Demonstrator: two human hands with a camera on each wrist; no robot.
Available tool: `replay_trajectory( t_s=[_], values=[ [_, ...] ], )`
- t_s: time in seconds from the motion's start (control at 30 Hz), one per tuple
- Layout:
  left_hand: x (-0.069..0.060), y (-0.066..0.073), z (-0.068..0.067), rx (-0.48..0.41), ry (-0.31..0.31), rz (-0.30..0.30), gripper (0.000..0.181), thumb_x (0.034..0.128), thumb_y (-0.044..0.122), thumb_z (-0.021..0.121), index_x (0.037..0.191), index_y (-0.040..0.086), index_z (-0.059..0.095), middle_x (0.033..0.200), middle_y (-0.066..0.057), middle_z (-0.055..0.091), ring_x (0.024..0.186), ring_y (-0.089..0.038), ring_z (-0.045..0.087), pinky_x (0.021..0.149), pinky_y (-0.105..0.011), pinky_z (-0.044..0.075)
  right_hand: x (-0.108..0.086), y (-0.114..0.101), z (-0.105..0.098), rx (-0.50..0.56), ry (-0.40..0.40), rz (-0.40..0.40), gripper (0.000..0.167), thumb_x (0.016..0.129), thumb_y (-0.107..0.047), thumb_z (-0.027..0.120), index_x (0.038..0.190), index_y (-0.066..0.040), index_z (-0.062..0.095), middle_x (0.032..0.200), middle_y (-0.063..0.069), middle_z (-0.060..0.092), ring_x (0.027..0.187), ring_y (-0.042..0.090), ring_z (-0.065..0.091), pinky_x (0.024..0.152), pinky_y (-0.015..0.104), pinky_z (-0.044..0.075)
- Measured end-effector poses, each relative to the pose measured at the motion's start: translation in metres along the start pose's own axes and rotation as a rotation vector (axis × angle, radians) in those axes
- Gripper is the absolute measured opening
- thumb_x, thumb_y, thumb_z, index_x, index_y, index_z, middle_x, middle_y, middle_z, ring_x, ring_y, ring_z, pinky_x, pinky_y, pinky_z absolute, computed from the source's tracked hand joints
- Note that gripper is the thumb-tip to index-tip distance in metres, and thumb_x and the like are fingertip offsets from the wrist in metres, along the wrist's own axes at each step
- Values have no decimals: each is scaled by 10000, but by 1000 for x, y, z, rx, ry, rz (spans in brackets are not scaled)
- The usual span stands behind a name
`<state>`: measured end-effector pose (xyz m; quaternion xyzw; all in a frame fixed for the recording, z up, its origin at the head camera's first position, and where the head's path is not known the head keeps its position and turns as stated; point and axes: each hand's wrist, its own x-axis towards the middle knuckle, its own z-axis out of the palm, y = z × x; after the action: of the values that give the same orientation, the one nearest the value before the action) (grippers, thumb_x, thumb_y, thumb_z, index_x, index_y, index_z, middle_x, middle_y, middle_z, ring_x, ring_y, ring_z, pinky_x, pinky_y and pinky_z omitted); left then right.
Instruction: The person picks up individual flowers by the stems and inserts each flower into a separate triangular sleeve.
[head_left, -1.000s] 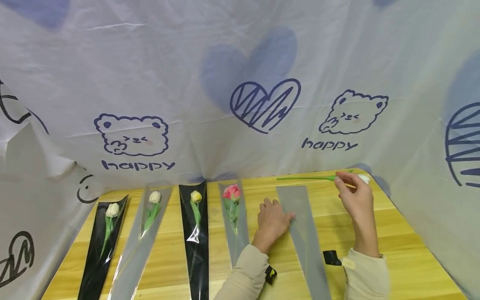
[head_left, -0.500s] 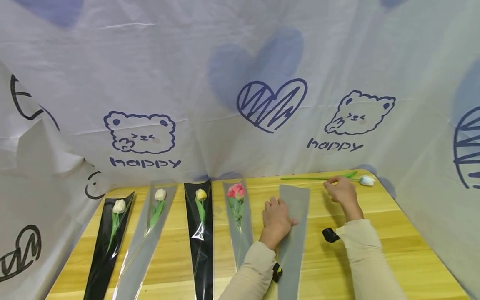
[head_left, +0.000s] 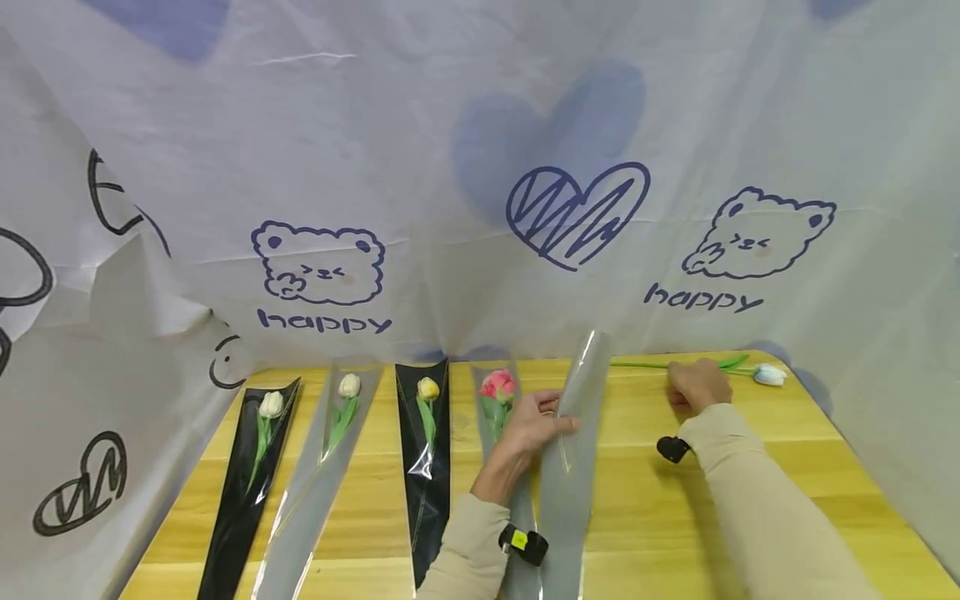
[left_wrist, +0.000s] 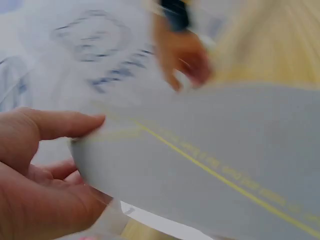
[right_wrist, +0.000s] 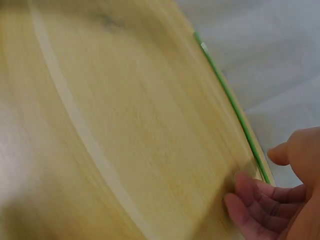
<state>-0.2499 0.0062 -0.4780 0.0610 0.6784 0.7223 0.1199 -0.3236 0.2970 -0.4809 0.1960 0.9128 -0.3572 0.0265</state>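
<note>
My left hand [head_left: 531, 427] pinches the edge of a grey flower sleeve [head_left: 572, 475], whose top end is lifted off the table. Thumb and fingers lie on opposite faces of the sleeve [left_wrist: 215, 145] in the left wrist view, where a yellow line runs along it. At the far right, my right hand [head_left: 697, 385] is over the stem of a pale white-blue tulip [head_left: 769, 375] lying along the back edge. In the right wrist view the green stem [right_wrist: 230, 95] passes between the thumb and the bent fingers, with a gap visible there.
Several sleeved flowers lie to the left on the wooden table [head_left: 675, 517]: a black sleeve [head_left: 232, 492] with a white tulip, a grey one [head_left: 303, 500] with another, a black one [head_left: 423, 508] with a yellow tulip, and a pink flower [head_left: 497, 386]. A printed cloth [head_left: 450, 283] hangs behind.
My left hand has gone from resting on the flat grey sleeve to pinching and raising its top end. My right hand has moved left along the tulip, from near its bloom to its stem.
</note>
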Motion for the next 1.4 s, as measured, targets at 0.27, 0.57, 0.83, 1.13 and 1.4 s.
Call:
replay_trajectory(
  t_s=[0.27,0.57,0.83,1.13,1.4],
  values=[
    [-26,17,-55,-466,-84,-26,630,833,-195,647,1378,72,479,1213,-112,621,1045,-237,632,863,-384,551,14,1,-7,-267,-67,-171,568,979,-340,402,505,-108,613,493,27,564,504,229,578,481,337,447],
    [-41,26,-85,-560,-32,69,448,880,-174,595,1223,103,516,1065,-52,620,936,-176,657,796,-303,570,22,1,-14,-238,-100,-215,322,777,-217,499,478,-136,585,467,2,541,478,215,561,466,324,435],
    [-43,29,-90,-438,-11,56,653,897,-166,572,1478,48,364,1249,-76,559,1111,-210,590,930,-359,515,27,11,-19,-223,-105,-198,295,761,-184,500,475,-135,556,482,12,524,500,228,554,491,326,424],
    [-46,37,-95,-595,-46,59,387,1121,173,421,1503,172,354,1120,30,578,950,-78,611,826,-237,512,1,21,-24,-247,-50,-162,287,816,-207,603,554,-91,608,518,37,586,547,236,593,512,360,456],
    [-51,35,-98,-632,-37,54,438,1114,87,375,1547,106,308,1217,-24,588,1050,-125,623,911,-275,513,-17,33,-28,-186,58,-71,155,685,-107,693,649,-6,581,604,159,596,639,369,599,519,428,474]
  ],
)
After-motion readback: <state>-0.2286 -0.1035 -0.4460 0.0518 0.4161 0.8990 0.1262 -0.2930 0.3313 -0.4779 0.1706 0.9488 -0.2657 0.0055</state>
